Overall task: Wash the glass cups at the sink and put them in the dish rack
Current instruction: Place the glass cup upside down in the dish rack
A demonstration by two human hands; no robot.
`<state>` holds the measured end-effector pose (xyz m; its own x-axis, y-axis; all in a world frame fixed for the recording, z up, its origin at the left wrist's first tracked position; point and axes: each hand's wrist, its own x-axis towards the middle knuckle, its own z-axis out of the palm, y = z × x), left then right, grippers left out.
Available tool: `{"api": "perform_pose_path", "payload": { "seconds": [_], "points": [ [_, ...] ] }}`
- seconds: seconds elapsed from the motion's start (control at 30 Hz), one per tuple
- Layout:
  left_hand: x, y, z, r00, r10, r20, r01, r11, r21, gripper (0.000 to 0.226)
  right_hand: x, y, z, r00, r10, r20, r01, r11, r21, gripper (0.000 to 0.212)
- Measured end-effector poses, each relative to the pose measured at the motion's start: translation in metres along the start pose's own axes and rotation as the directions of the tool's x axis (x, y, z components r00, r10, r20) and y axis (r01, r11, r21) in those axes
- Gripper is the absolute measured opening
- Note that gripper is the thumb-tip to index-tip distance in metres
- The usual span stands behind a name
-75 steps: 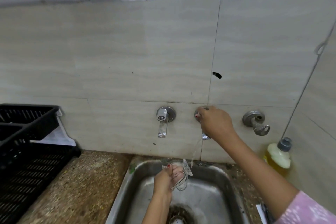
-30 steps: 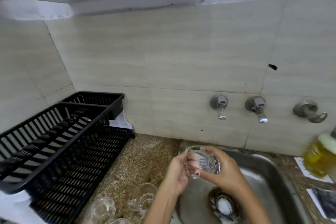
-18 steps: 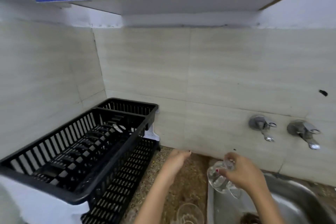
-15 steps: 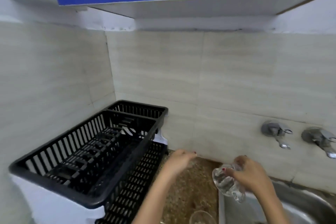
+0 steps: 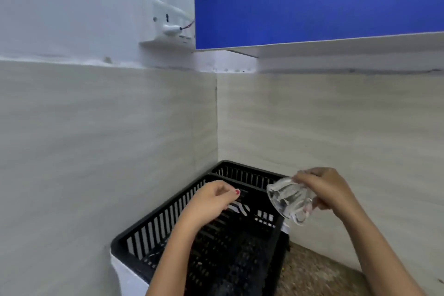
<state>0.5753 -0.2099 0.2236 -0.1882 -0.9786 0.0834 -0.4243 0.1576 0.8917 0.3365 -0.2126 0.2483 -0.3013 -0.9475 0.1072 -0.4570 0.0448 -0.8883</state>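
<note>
Glass cup (image 5: 290,199), one in sight, has travelled from the sink to just above the dish rack (image 5: 209,230), so only setting it down remains. Left of it over the rack, the left hand (image 5: 211,200) hangs loosely curled and empty; the right hand (image 5: 324,190) clamps the tilted cup's base.

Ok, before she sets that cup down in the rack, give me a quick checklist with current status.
1. Glass cup secure in right hand: ok, fingers wrapped round its base end.
2. Cup tipped mouth down-left to drain: ok.
3. Cup over dish rack: ok, above its right edge.
4. Rack space below clear: ok as far as visible.
5. Left hand empty: ok, but hovering over the rack.
6. Cup rinsed clean: cannot tell.
</note>
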Motion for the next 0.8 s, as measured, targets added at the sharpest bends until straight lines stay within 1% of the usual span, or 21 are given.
{"api": "perform_pose_path", "payload": {
  "seconds": [0.07,0.13,0.23,0.33,0.4,0.47,0.57,0.67,0.73,0.8],
  "points": [
    [0.011,-0.025,-0.020,0.996,-0.054,-0.076,0.056,0.998,0.017,0.012,0.017,-0.023,0.035,0.998,-0.020,0.054,0.021,1.000,-0.014,0.033],
    [0.023,-0.046,-0.038,0.987,-0.087,-0.136,0.089,0.996,0.005,0.012,0.030,-0.044,0.073,0.994,-0.020,0.111,0.021,1.000,-0.010,0.038],
    [0.036,-0.068,-0.059,0.970,-0.105,-0.219,0.118,0.992,0.049,0.013,0.046,-0.064,0.124,0.981,-0.005,0.195,-0.002,0.999,0.034,0.030],
    [0.040,-0.079,-0.069,0.954,-0.086,-0.287,0.112,0.991,0.077,0.017,0.058,-0.066,0.167,0.964,0.035,0.263,-0.029,0.999,-0.026,0.023],
    [0.041,-0.084,-0.073,0.953,-0.089,-0.290,0.112,0.992,0.063,0.016,0.066,-0.061,0.192,0.957,0.066,0.284,-0.038,0.994,-0.102,0.018],
    [0.042,-0.087,-0.076,0.959,-0.098,-0.268,0.114,0.993,0.044,0.012,0.072,-0.053,0.212,0.959,0.103,0.265,-0.057,0.983,-0.176,0.012],
    [0.042,-0.090,-0.079,0.973,-0.085,-0.214,0.095,0.995,0.037,0.009,0.083,-0.039,0.235,0.958,0.140,0.252,-0.075,0.965,-0.253,0.019],
    [0.044,-0.091,-0.080,0.978,-0.075,-0.195,0.084,0.996,0.042,0.009,0.094,-0.030,0.252,0.960,0.163,0.229,-0.091,0.951,-0.294,0.018],
    [0.045,-0.091,-0.080,0.979,-0.072,-0.193,0.080,0.996,0.035,0.009,0.098,-0.027,0.261,0.970,0.148,0.194,-0.080,0.943,-0.322,0.019],
    [0.045,-0.091,-0.080,0.979,-0.072,-0.193,0.078,0.997,0.025,0.008,0.101,-0.021,0.269,0.980,0.117,0.161,-0.052,0.930,-0.363,0.024]
  ]
}}
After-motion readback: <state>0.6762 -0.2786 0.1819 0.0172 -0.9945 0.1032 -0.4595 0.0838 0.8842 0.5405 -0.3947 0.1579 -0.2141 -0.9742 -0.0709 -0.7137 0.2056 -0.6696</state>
